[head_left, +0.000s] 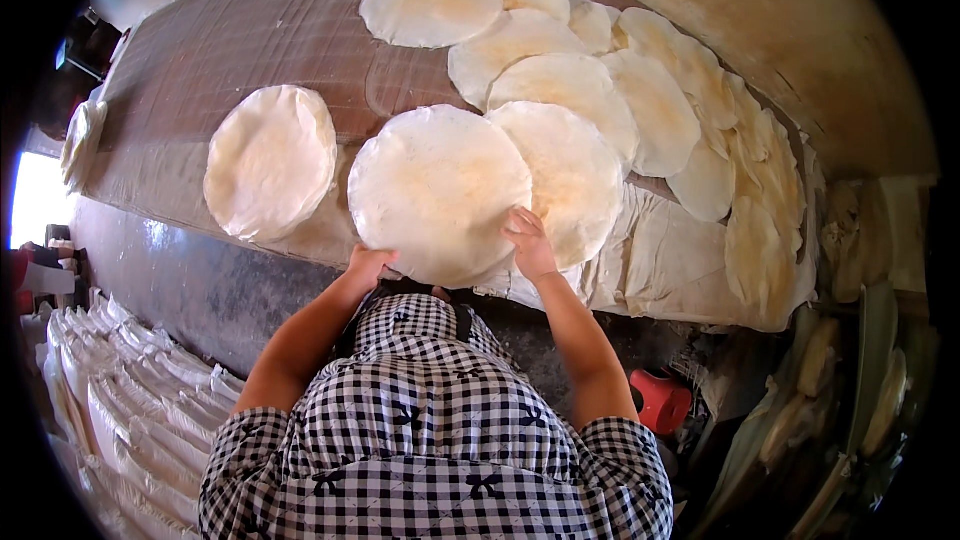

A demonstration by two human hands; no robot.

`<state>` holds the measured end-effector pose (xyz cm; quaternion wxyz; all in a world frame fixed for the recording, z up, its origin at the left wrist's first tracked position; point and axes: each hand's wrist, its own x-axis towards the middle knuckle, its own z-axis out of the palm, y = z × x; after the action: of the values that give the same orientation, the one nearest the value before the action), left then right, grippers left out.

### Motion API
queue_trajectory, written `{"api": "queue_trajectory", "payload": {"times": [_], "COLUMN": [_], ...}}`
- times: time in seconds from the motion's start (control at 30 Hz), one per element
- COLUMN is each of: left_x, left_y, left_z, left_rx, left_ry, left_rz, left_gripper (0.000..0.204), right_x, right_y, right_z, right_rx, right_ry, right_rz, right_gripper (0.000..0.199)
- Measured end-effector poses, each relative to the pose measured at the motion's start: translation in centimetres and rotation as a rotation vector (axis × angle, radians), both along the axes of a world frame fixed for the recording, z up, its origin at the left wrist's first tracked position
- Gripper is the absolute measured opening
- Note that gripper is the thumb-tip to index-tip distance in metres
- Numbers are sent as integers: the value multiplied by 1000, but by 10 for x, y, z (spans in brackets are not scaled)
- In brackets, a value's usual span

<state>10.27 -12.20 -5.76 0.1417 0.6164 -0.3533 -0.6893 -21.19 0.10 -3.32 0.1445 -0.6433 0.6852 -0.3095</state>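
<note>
A large round sheet of thin, pale flatbread [435,185] lies in front of me at the table's near edge. My left hand [371,265] grips its lower left rim, the fingers partly tucked beneath. At its right rim, my right hand [529,240] pinches the edge between thumb and fingers. Another round flatbread [585,175] is partly covered by this one on the right. To the left, apart from both hands, sits a stack of round flatbreads [270,162] with a slightly raised rim.
Many overlapping flatbreads [655,115] spread over the far right of the cloth-covered brown table [250,30]. White folded sheets [130,410] stand in rows at lower left. A red container [660,400] is on the floor to my right, near long leaning pieces [870,370].
</note>
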Motion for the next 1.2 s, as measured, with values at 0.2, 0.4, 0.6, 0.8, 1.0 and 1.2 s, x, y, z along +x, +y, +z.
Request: {"api": "queue_trajectory", "payload": {"times": [0.2,0.4,0.6,0.8,1.0,1.2], "left_x": [-7,5,13,-3,2,-7], "left_y": [-9,-25,-15,-14,-22,-11], "left_z": [20,-14,-39,-22,-47,-4], "left_rx": [69,-3,-88,-483,-101,-128], "left_ry": [-43,-65,-66,-742,-170,22], "left_rz": [-10,172,108,-203,264,307], "left_gripper": [28,27,28,35,32,29], "right_x": [5,18,1,10,21,5], "right_y": [1,-19,-17,-13,-27,-27], "right_z": [-2,-12,-54,-50,-15,-7], "right_rx": [6,208,421,372,461,479], "right_ry": [39,-167,-440,-230,-634,-1129], "right_rz": [-156,-940,-887,-901,-1024,-836], "right_gripper": [30,17,17,19,27,19]}}
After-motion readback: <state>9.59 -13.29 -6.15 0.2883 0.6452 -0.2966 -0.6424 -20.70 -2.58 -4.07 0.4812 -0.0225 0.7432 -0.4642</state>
